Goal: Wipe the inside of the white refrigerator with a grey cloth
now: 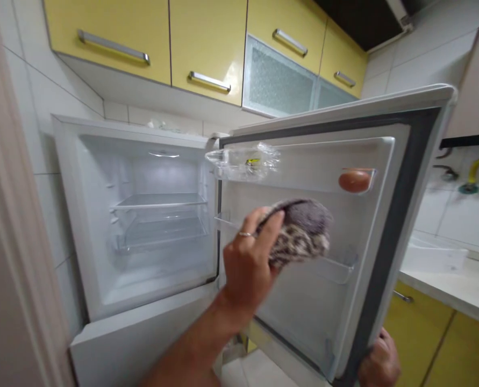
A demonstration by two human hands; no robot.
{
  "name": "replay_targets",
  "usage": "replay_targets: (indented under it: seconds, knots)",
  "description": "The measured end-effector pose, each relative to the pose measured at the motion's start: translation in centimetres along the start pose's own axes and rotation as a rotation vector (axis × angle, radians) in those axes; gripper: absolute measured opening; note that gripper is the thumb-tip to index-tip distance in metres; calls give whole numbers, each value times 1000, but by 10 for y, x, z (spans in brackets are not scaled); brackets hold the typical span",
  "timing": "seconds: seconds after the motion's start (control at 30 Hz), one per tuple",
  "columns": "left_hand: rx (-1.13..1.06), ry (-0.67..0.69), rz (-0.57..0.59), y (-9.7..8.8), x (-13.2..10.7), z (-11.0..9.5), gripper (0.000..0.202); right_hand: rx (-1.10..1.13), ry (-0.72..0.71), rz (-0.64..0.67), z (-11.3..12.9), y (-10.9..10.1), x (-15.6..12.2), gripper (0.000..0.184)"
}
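- Left hand [249,263]: grip wrapped on bunched cloth [304,228], in front of fridge door [299,306].
- Right hand [380,361] at door edge, cut off below; can't tell its grip.
- Best: door braced, cloth folded firm, clear of reddish item [354,181] and clear plastic [239,165].
- Motion blur; cloth-to-door contact unclear.
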State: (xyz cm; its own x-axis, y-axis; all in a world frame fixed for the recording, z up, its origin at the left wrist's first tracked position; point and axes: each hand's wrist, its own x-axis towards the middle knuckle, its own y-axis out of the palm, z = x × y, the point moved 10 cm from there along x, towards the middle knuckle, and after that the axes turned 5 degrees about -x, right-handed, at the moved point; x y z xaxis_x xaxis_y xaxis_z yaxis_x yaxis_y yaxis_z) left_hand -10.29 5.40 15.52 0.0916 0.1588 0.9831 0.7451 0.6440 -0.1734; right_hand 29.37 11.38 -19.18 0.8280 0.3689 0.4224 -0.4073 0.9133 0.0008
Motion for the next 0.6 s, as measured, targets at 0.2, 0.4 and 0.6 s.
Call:
replay_targets:
  seconds: [0.2,0.4,0.6]
  knots:
    - [-85,157,-154,-14,31,116,39,-60,30,-61,15,-12,-12,56]
    - [-22,-9,494,63,38,170,45,-68,19,-72,22,-16,-20,49]
    - [72,-126,934,117,32,166,55,-71,17,-70,24,-17,-20,48]
